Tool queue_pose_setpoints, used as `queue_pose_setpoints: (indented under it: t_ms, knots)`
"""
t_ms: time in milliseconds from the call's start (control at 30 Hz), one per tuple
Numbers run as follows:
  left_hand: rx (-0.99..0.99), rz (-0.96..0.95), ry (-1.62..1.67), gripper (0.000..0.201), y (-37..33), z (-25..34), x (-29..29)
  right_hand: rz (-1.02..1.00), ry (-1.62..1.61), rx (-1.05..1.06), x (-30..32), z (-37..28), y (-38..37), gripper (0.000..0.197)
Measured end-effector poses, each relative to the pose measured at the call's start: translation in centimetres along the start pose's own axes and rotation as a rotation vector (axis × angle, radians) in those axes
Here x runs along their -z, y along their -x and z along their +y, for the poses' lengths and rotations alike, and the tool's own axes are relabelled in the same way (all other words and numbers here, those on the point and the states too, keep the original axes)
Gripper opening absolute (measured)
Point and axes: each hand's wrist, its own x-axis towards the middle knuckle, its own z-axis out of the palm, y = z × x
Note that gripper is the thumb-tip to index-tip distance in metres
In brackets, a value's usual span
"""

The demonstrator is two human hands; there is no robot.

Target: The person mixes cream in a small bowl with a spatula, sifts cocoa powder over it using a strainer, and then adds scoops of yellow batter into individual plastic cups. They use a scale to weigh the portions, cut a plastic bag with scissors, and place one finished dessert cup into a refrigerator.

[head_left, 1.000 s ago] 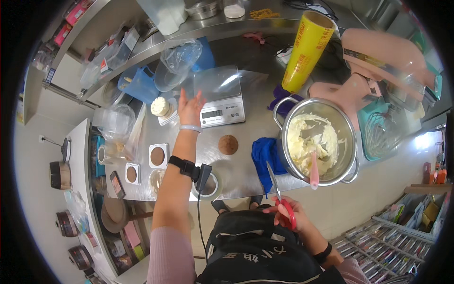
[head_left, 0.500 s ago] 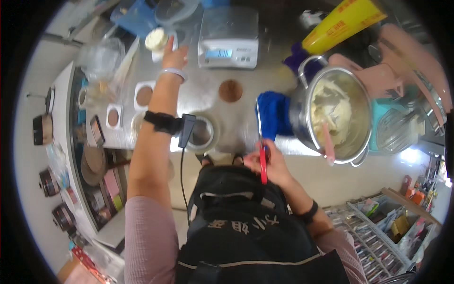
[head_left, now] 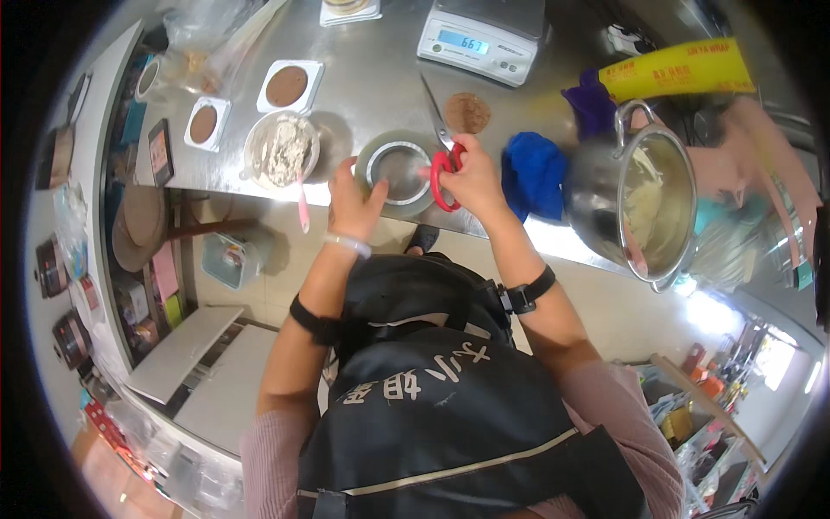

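A ring-shaped roll of translucent film [head_left: 416, 205] with a whitish inner ring lies flat near the table's front edge. My left hand [head_left: 353, 206] is at its left side, thumb over the inner rim and fingers along the outer edge, gripping the wall. In my right hand [head_left: 471, 180] are red-handled scissors [head_left: 443, 179], held by the handle loops with the blades pointing away from me. Beyond the roll sits a brown round disc [head_left: 468, 113], partly below the blade tips. Left of my left hand stands a bowl of pale cream mixture [head_left: 284, 149] with a pink-handled spatula [head_left: 303, 208].
Two brown rounds on white squares [head_left: 286, 86] [head_left: 204, 124] lie at the left. A digital scale [head_left: 484, 43] stands at the back. To the right are a blue cloth [head_left: 534, 176], a steel pot [head_left: 596, 199] with cream, a yellow wrap box [head_left: 679, 71] and a pink mixer [head_left: 761, 147].
My left hand has come back from the cream-topped item at the far left to the roll. My right hand has lifted the scissors from the table edge to beside the roll. The view has shifted.
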Motion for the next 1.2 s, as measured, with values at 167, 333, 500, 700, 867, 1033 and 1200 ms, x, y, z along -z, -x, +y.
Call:
queue_pose_setpoints:
  t_ms: [167,333,500,700,867,1033,1200]
  knots:
    - [0.020,-0.074,-0.136,0.047,-1.9,1.2,0.6,-0.052,0.058,-0.020,1.0,-1.2,2.8,0.064]
    - [-0.050,-0.181,-0.221,0.043,-4.4,1.1,0.3,-0.009,0.025,-0.034,1.7,1.5,3.7,0.063]
    - [0.172,-0.169,0.000,0.055,-2.9,1.7,-0.3,0.102,-0.106,0.040,1.1,1.4,3.3,0.055]
    - [0.408,-0.293,0.433,0.063,2.5,0.4,-0.9,0.213,0.082,0.077,1.6,0.8,1.2,0.054]
    - [0.830,-0.119,1.008,0.064,2.8,0.9,-1.6,0.181,0.249,0.017,0.8,-1.8,3.7,0.050]
    - [0.551,0.017,0.925,0.065,3.2,1.6,-1.5,0.194,0.261,-0.012,0.5,-1.8,3.1,0.049]
    - [0.473,0.095,0.928,0.050,3.9,0.6,-2.2,0.098,0.369,0.117,0.3,-3.7,0.7,0.045]
